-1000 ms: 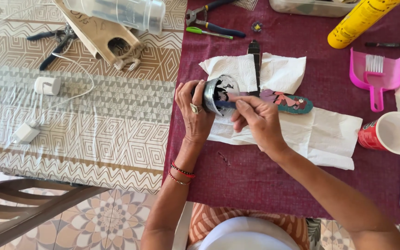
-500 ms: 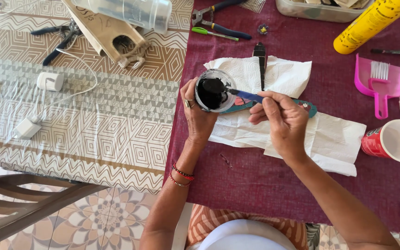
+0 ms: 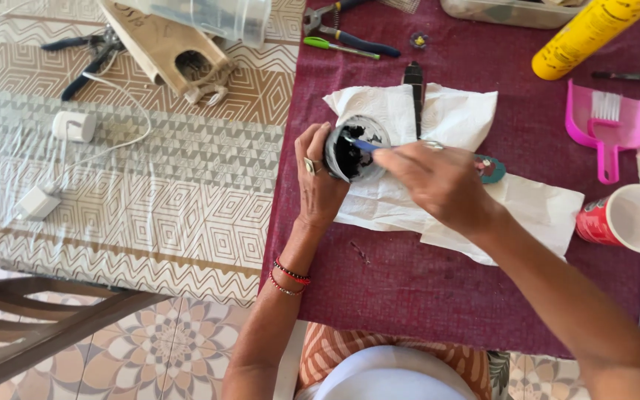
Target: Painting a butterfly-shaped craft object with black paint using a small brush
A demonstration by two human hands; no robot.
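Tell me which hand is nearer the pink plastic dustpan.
Right. The right hand lies left of the pink plastic dustpan, apart from it; the left hand sits farther left, gripping a small round container.

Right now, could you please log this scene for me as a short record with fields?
Left hand: grips small round container with dark contents
Right hand: holds blue-handled tool with its tip inside the container
Underneath: white paper towels on maroon cloth
Right side: pink dustpan, red cup, yellow can
Behind: pliers
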